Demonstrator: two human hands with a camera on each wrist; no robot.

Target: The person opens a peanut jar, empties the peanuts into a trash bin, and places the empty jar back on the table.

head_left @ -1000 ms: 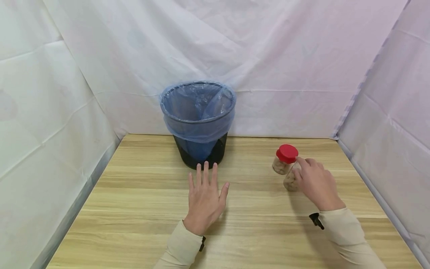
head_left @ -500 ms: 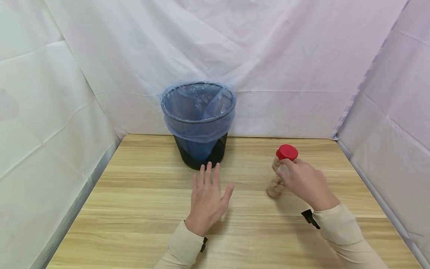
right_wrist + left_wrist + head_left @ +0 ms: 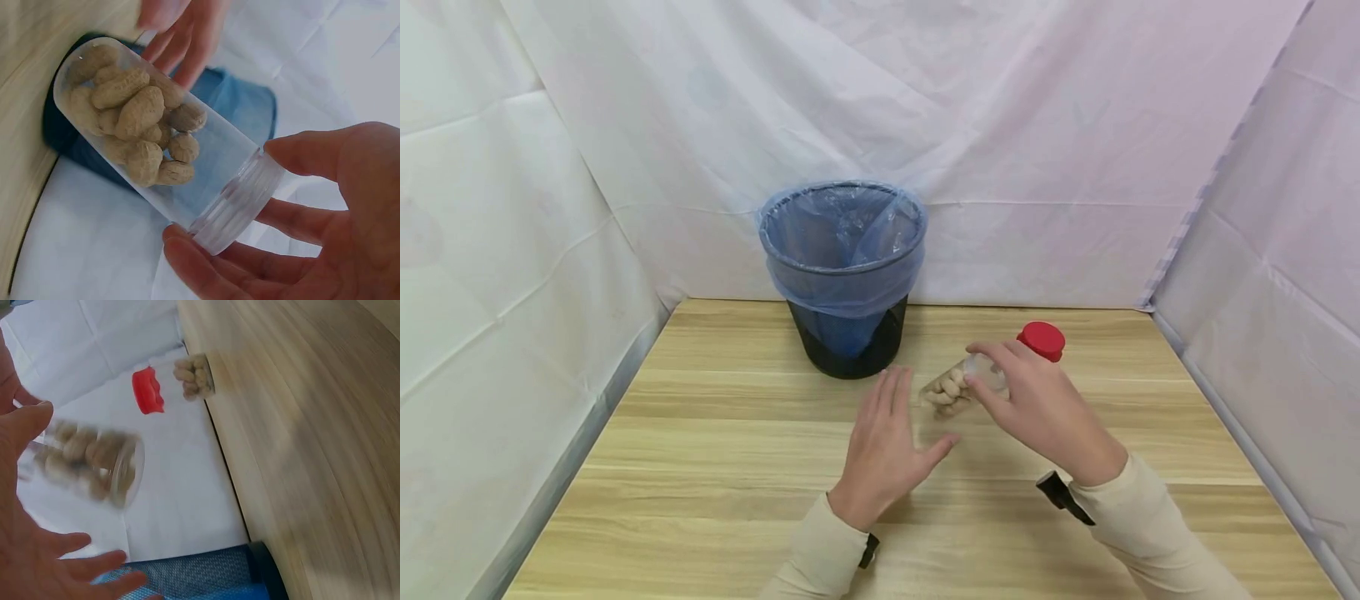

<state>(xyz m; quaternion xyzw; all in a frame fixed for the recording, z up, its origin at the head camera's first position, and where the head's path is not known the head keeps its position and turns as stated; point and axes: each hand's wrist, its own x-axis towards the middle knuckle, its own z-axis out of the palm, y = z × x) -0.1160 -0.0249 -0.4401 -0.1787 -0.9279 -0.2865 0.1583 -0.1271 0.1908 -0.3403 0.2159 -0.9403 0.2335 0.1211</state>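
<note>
R hand [image 3: 1041, 408] grips tilted jar [image 3: 949, 392] w/ peanuts [image 3: 137, 112] by clear lid [image 3: 240, 203], fingers curled round it — jar's held over desk [image 3: 700, 492]. L hand [image 3: 883, 450] nr its base — fingers abt straight, thumb apart, holding nothing. Red-lid jar [image 3: 1041, 341] on desk beyond R hand; bin [image 3: 886, 340] at back.

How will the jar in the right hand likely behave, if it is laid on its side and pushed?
The jar would probably roll, since it looks cylindrical. Its peanuts would likely shift, because free space shows near the lid.

Head view forward-down; wrist views close, sharing held jar [image 3: 169, 147]
</note>
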